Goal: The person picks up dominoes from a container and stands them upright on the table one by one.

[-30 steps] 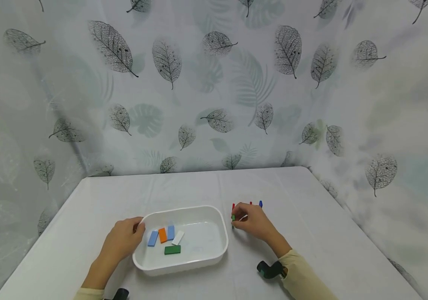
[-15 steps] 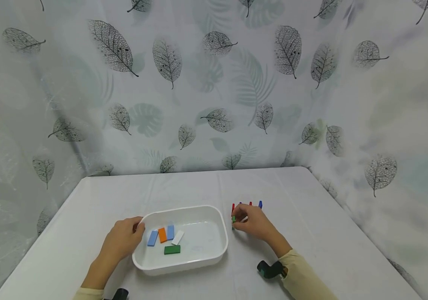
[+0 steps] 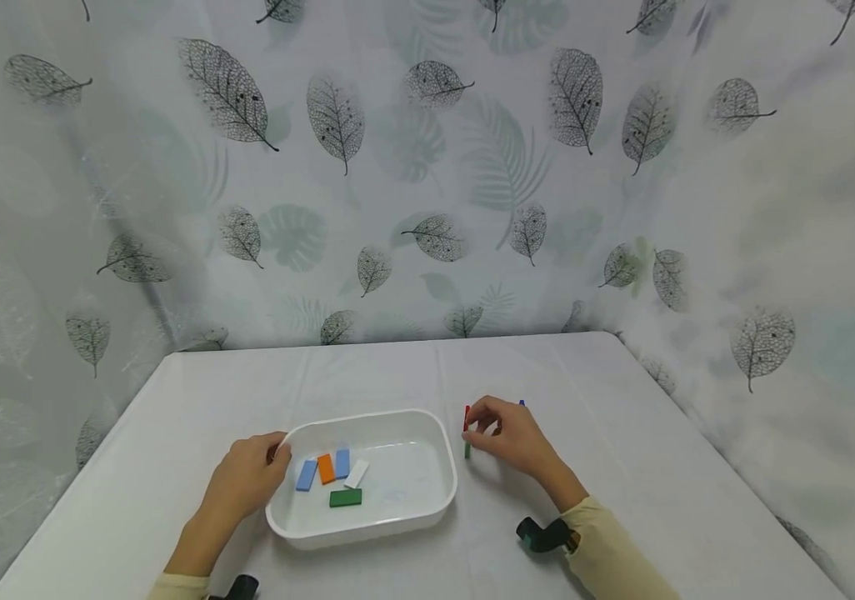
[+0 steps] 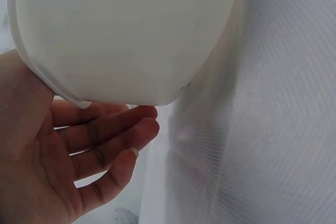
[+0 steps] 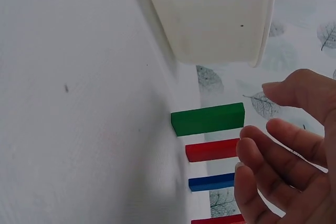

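Observation:
In the head view my left hand (image 3: 250, 475) holds the left end of a white plastic tray (image 3: 367, 533) at its rim; the left wrist view shows its fingers against the outside wall, the thumb hidden. To the tray's right, my right hand (image 3: 510, 433) hovers beside a green domino block (image 5: 210, 119) standing upright on end. Thumb and fingers are apart, with a gap between them and the block. Behind the green block stand a red block (image 5: 212, 150), a blue block (image 5: 211, 182) and another red block (image 5: 219, 219), in a spaced row partly hidden by the hand.
Inside the tray lie several flat blocks, among them an orange block (image 3: 326, 469), a white block (image 3: 356, 475) and a green block (image 3: 346, 497). A blue block (image 3: 522, 403) shows past the right hand. A white cloth (image 3: 367, 379) covers the table; leaf-patterned curtains surround it.
My right hand has let go of the green block and moved slightly up and away, its thumb and fingers parting. The block stays upright. The left hand and tray keep their place.

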The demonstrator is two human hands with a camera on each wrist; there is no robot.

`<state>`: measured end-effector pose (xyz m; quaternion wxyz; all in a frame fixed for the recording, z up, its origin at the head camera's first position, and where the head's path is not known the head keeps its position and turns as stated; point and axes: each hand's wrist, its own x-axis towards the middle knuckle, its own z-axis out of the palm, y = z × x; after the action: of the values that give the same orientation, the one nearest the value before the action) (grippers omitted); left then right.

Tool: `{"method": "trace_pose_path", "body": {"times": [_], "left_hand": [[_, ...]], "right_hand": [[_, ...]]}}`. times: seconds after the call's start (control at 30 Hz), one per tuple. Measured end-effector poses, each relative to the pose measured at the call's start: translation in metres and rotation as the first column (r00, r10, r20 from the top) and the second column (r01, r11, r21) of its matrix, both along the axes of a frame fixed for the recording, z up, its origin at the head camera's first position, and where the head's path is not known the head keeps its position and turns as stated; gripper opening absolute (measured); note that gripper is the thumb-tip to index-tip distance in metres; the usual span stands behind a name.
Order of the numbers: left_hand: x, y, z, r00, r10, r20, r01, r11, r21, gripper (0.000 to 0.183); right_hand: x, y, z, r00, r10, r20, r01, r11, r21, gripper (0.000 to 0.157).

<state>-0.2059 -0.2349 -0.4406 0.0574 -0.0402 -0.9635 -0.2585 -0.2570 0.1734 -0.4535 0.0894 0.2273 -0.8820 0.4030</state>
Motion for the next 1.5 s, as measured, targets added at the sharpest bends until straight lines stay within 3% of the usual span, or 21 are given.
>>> {"method": "trace_pose_path", "body": {"times": [0.2,0.37,0.5,0.8,1.07,1.5], "left_hand": [[-0.001,0.0,-0.001,1.0,-0.001,0.003,0.001,1.0,0.002,0.033],[-0.001,0.0,-0.002,0.999,0.014,0.03,-0.014,1.0,0.004,0.034],[-0.002,0.0,-0.002,1.0,0.016,0.017,-0.016,1.0,0.006,0.034],[-0.002,0.001,-0.003,1.0,0.024,0.019,-0.024,1.0,0.018,0.037],[-0.001,0.002,-0.002,1.0,0.022,0.007,-0.022,0.999,0.024,0.035],[-0.002,0.001,-0.003,0.999,0.032,0.005,-0.032,0.999,0.021,0.035]], "right_hand": [[0.006,-0.01,0.005,0.992,-0.089,-0.088,0.082,0.994,-0.074,0.015],[0.015,-0.021,0.012,0.978,-0.121,-0.17,0.094,0.983,-0.155,0.014],[0.018,-0.033,0.016,0.975,-0.095,-0.2,0.062,0.984,-0.164,0.013],[0.026,-0.059,0.016,0.983,-0.026,-0.179,0.009,0.996,-0.091,0.014],[0.03,-0.079,0.018,0.972,0.074,-0.223,-0.085,0.996,-0.04,0.016],[0.029,-0.102,0.013,0.985,0.131,-0.116,-0.124,0.99,0.067,0.017]]}}
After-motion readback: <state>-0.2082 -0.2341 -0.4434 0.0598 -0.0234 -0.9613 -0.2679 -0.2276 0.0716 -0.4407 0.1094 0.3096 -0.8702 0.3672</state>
